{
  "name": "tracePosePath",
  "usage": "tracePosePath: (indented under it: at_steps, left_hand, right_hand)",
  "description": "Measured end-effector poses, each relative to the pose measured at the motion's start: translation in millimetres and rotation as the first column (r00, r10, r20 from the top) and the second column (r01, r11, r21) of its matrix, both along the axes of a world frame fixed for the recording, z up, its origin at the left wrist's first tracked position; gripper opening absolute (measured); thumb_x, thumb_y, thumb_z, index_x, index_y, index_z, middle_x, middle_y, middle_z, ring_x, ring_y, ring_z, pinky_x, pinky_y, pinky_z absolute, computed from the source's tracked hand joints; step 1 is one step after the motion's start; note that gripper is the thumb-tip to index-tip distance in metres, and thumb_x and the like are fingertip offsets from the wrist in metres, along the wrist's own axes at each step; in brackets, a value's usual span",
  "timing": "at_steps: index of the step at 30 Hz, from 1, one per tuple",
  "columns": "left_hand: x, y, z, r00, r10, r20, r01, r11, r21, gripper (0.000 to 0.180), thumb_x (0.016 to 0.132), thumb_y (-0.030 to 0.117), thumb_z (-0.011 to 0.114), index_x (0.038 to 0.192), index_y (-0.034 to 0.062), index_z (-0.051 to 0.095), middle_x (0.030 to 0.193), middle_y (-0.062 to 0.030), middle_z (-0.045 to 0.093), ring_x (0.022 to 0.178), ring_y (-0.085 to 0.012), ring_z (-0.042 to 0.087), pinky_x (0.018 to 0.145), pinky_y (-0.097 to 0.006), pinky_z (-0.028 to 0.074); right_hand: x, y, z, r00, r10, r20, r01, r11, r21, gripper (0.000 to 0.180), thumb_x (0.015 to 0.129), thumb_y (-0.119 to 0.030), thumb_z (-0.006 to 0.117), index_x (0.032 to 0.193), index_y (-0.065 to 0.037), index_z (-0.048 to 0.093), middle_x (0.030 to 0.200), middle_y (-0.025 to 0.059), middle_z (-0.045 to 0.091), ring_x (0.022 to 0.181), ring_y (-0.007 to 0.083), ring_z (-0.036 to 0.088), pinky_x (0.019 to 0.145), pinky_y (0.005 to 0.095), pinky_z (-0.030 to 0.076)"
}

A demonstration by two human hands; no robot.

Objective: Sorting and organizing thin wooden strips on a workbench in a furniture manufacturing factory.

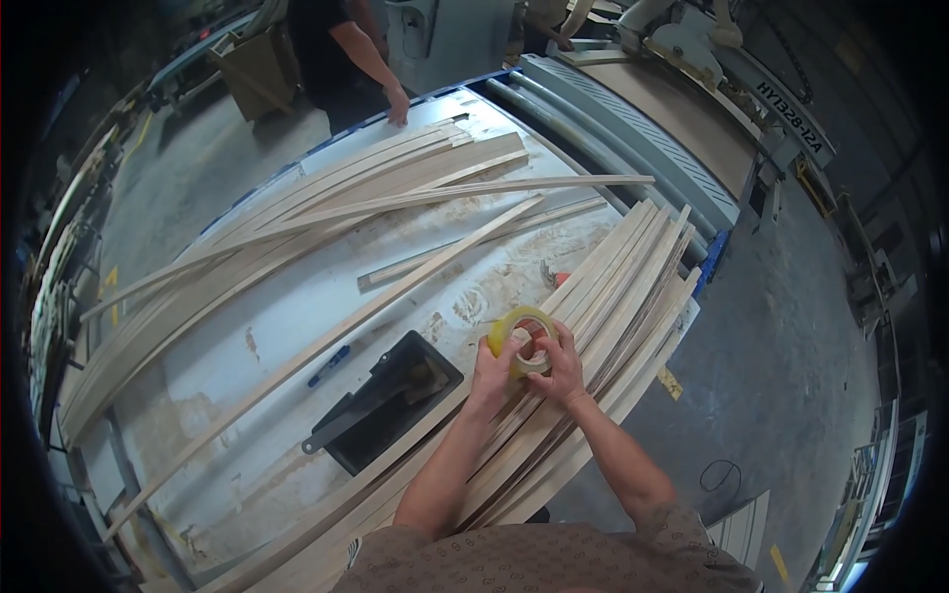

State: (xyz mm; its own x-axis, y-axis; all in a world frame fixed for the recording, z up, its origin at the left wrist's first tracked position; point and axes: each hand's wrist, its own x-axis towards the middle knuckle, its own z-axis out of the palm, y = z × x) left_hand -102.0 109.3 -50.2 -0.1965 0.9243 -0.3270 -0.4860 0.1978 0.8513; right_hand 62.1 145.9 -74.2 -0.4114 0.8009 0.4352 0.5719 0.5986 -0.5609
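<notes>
Both my hands hold a roll of yellowish clear tape [518, 328] above a stack of thin pale wood strips [623, 287] at the right side of the white table [287, 316]. My left hand [491, 376] grips the roll from below and the left. My right hand [559, 366] has its fingers on the roll's face and core, as if picking at the tape edge. The strips run diagonally under my forearms.
A second large pile of wood strips [247, 247] lies across the table's left and far side. A black tray [390, 400] and a blue pen [328, 365] lie near the middle. Another person [346, 59] stands at the far edge, hand on the table. A large machine [672, 109] stands at back right.
</notes>
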Motion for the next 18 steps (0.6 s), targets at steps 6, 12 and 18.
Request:
tracePosePath:
  at_steps: [6, 12, 18]
  left_hand:
    - [-0.5, -0.2, 2.2, 0.999, -0.034, 0.003, 0.034, 0.999, -0.005, 0.054, 0.089, 0.031, 0.066, 0.128, -0.0008, 0.045, 0.118, -0.0104, 0.056, 0.107, -0.0169, 0.053, 0.093, -0.029, 0.042]
    - [-0.5, -0.8, 5.5, 1.000, -0.031, 0.001, 0.031, 0.999, -0.010, 0.053, 0.089, 0.030, 0.065, 0.128, -0.0006, 0.046, 0.118, -0.0103, 0.056, 0.106, -0.0165, 0.053, 0.093, -0.029, 0.042]
    - [-0.3, -0.7, 4.4, 1.000, -0.012, 0.022, 0.012, 1.000, 0.017, 0.048, 0.087, 0.028, 0.067, 0.121, 0.0008, 0.046, 0.110, -0.0096, 0.056, 0.100, -0.0169, 0.055, 0.087, -0.030, 0.045]
  right_hand:
    - [1.2, 0.3, -0.2, 1.000, -0.010, 0.005, 0.010, 1.000, -0.001, 0.067, 0.068, -0.054, 0.074, 0.117, -0.013, 0.055, 0.138, 0.0224, 0.039, 0.118, 0.0441, 0.050, 0.094, 0.0473, 0.048]
    - [0.6, 0.2, -0.5, 1.000, -0.008, 0.002, 0.008, 1.000, 0.014, 0.067, 0.068, -0.053, 0.074, 0.118, -0.013, 0.055, 0.138, 0.0223, 0.039, 0.118, 0.0440, 0.051, 0.093, 0.0469, 0.049]
    - [0.5, -0.1, -0.4, 1.000, 0.001, -0.005, -0.001, 1.000, 0.009, 0.067, 0.068, -0.054, 0.074, 0.118, -0.013, 0.055, 0.138, 0.0227, 0.039, 0.118, 0.0439, 0.051, 0.093, 0.0468, 0.049]
